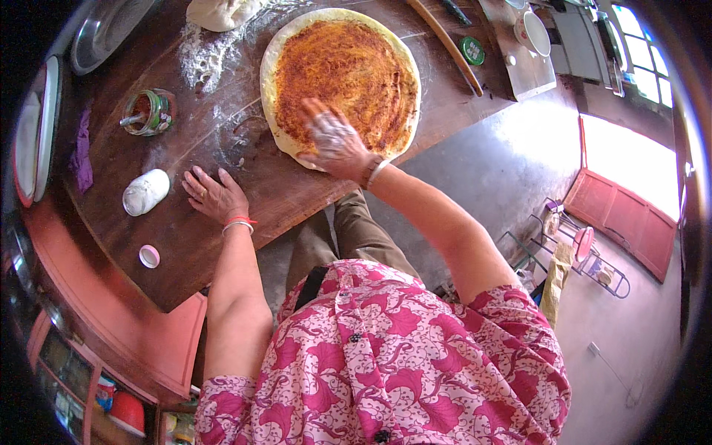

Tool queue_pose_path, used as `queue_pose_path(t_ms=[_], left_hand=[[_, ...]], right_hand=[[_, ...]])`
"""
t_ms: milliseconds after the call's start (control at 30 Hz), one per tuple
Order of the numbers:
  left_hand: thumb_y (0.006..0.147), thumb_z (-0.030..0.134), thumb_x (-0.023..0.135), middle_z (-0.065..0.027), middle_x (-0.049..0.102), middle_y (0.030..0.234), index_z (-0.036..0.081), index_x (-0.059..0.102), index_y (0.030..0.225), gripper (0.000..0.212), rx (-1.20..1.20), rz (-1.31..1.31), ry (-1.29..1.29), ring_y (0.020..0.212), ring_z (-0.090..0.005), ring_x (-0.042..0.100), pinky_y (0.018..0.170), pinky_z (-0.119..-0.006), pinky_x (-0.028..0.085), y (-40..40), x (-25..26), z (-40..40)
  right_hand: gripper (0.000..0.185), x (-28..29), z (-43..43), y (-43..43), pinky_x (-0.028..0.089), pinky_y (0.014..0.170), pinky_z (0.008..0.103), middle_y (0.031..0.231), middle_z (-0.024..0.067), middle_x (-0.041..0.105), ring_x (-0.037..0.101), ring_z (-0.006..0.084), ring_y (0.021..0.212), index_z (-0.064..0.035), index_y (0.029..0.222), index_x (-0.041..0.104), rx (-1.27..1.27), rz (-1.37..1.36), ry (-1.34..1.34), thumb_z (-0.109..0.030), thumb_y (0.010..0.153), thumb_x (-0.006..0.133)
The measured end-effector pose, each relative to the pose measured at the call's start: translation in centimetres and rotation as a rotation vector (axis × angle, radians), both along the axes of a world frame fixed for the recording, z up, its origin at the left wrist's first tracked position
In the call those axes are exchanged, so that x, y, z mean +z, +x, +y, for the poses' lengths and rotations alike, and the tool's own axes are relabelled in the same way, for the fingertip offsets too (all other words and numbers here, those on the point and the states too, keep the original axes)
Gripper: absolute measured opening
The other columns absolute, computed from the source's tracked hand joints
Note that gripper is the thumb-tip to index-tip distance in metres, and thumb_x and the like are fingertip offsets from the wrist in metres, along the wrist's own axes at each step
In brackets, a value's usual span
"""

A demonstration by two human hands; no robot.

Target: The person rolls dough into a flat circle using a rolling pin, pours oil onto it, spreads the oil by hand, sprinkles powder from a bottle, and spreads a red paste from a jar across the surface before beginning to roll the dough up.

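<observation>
A large round of rolled dough [356, 72] lies flat on the dark wooden table [222, 245], its middle coated with a reddish-brown spice or paste and its rim bare. Over the near left part of the round is my right hand [336, 139], palm down, somewhat blurred, with white flour on its back. Whether it presses on the coating is hard to tell. My left hand [217, 194] rests on the tabletop, fingers spread, holding nothing. Just left of it a jar of white contents [146, 192] lies tilted or on its side. A small pinkish-white lid [149, 256] sits nearer the table corner.
An open glass jar [147, 113] of red-brown seasoning holds a spoon. Behind it are loose flour [208, 58], a dough lump [222, 12] and a metal basin [108, 33]. A wooden rolling pin [448, 47] and green lid [471, 50] lie right of the round. Purple cloth [82, 153] lies far left.
</observation>
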State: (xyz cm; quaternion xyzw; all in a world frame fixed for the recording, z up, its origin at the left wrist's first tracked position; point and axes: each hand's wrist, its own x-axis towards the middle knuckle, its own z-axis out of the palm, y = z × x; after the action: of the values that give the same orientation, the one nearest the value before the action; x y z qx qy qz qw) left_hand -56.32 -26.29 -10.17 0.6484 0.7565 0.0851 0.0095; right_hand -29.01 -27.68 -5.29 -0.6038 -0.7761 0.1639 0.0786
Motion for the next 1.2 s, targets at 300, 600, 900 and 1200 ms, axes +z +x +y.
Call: queue_pose_path(t_ms=[300,600,900,1200], left_hand=[[0.096,0.042,0.047,-0.0164,0.027,0.155,0.007,0.036,0.146,0.062,0.031,-0.021,-0.056,0.145,-0.0358,0.022,0.113,-0.057,0.023,0.5,1.1,-0.3],[0.096,0.04,0.047,-0.0168,0.028,0.154,0.007,0.037,0.144,0.059,0.029,-0.033,0.001,0.144,-0.0364,0.022,0.11,-0.06,0.025,0.0,0.4,-0.5],[0.096,0.039,0.048,-0.017,0.028,0.154,0.006,0.038,0.145,0.06,0.025,-0.03,-0.019,0.145,-0.0364,0.022,0.111,-0.059,0.024,0.5,0.9,-0.6],[0.099,0.04,0.043,-0.0226,0.027,0.154,0.004,0.035,0.146,0.06,0.024,-0.009,-0.08,0.143,-0.039,0.023,0.112,-0.056,0.023,1.0,2.6,-0.6]], right_hand=[[0.081,1.2,-0.4,7.5,0.013,0.12,0.0479,0.158,0.018,0.024,0.02,0.0327,0.147,-0.0027,0.147,0.035,-0.264,-0.166,-0.091,-0.046,0.086,0.064],[0.086,-0.7,1.6,-0.4,0.012,0.12,0.0468,0.159,0.0158,0.022,0.02,0.0289,0.147,-0.0039,0.146,0.038,0.189,-0.073,-0.043,-0.063,0.086,0.053],[0.088,1.3,3.5,6.1,0.007,0.122,0.0443,0.163,0.013,0.009,0.01,0.0285,0.15,-0.0075,0.154,0.016,-0.128,-0.168,-0.184,-0.058,0.092,0.052],[0.085,0.0,6.4,9.9,0.007,0.121,0.0446,0.163,0.0116,0.009,0.009,0.0272,0.15,-0.0074,0.153,0.025,-0.101,-0.394,-0.095,-0.067,0.093,0.038]])
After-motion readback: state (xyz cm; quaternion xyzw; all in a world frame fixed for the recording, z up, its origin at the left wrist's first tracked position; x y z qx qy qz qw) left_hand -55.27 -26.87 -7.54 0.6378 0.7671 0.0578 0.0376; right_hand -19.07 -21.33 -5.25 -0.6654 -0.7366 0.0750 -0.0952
